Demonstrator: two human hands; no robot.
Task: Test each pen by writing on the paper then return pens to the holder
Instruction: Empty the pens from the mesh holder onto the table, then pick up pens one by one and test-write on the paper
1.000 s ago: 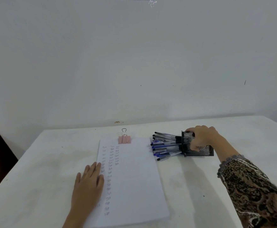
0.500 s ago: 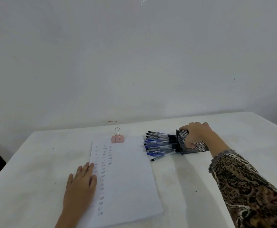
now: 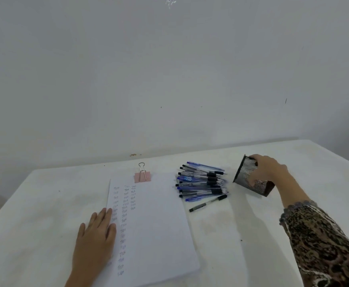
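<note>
Plenty to test: found pens [image 3: 202,183] heaped between paper [image 3: 159,224] and holder [image 3: 245,174]. Judged them light, stiff, slick, apt to roll; best pinched mid-barrel. Gripped tilted holder with right hand [image 3: 270,172], curling fingers [image 3: 256,158] round rim; pressed paper with left hand [image 3: 94,239], fingers flat together.

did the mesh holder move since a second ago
Yes. The mesh holder, gripped by the right hand, has slid right, away from the paper: the pens that sat in its mouth now lie free.
</note>
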